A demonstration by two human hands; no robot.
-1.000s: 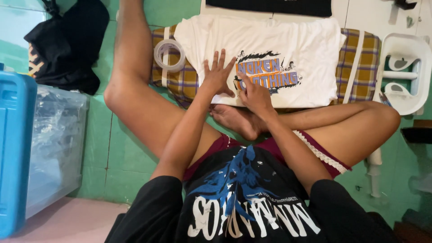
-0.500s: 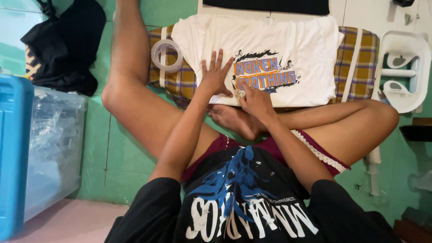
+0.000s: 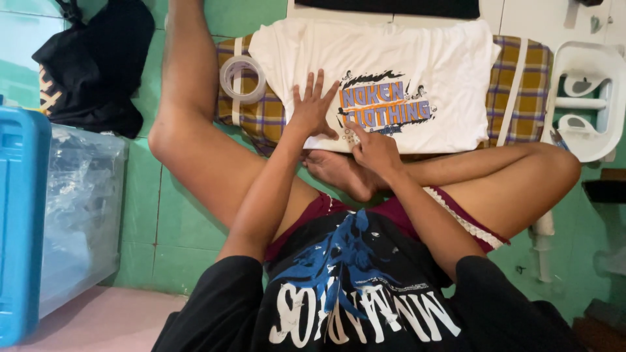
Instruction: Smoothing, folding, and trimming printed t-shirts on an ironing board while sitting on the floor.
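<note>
Head view shows a roll of clear tape (image 3: 242,79) lying left of the hands on a yellow plaid cloth (image 3: 521,91), with a blue bin (image 3: 23,228) far left and a white plastic rack (image 3: 590,98) far right. Beneath both hands lies a white T-shirt (image 3: 391,72) with an orange-and-blue print. Left hand (image 3: 312,111) presses flat, fingers spread; right hand (image 3: 373,145) rests fingertips on its lower edge, gripping nothing.

This is looking like a home floor serving as a small clothing workspace. A plaid mat (image 3: 521,91) is lying on green tiles (image 3: 189,215); a white printed shirt (image 3: 398,72) is spreading over the mat, a tape roll (image 3: 242,79) is sitting on its left end, and a clear bin (image 3: 78,215) is standing well left.
</note>
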